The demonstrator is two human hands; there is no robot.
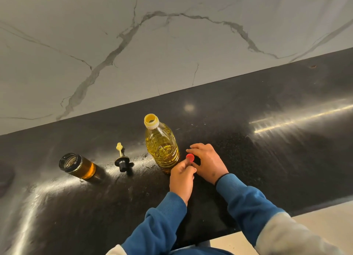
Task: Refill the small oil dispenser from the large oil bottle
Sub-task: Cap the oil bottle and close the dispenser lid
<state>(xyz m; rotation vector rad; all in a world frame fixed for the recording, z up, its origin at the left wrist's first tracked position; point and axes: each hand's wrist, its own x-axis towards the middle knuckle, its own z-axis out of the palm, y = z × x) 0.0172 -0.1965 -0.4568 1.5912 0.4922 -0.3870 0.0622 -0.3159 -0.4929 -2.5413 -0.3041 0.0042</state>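
On a dark, glossy surface point(248, 159) backed by a pale veined wall, the task's things stand in a row, described here from left to right. Farthest left is the small oil dispenser point(77, 166), a squat glass jar with its mouth open and only a shallow band of amber oil in it; it appears to lean in this wide-angle view, though it seems to be standing. Just to its right, apart from it, lies the dispenser's stopper point(122, 159), a black cap with a pale yellow stem pointing away from the person. Right of that stands the large oil bottle point(162, 146), upright, its long axis vertical, uncapped at the yellow neck and mostly full. The left hand point(181, 178) sits at the bottle's base on its right side, fingers curled, thumb and forefinger pinching a small red cap point(190, 157). The right hand point(207, 163) lies just beyond, fingers loosely spread and relaxed near the cap, gripping nothing that can be seen. Both arms wear blue sleeves point(246, 203). The relation that matters for pouring: the bottle is immediately left of both hands, nearest the left, while the dispenser is well apart, farther left still, so the bottle would have to travel leftward past the stopper, likely once the cap is set down.
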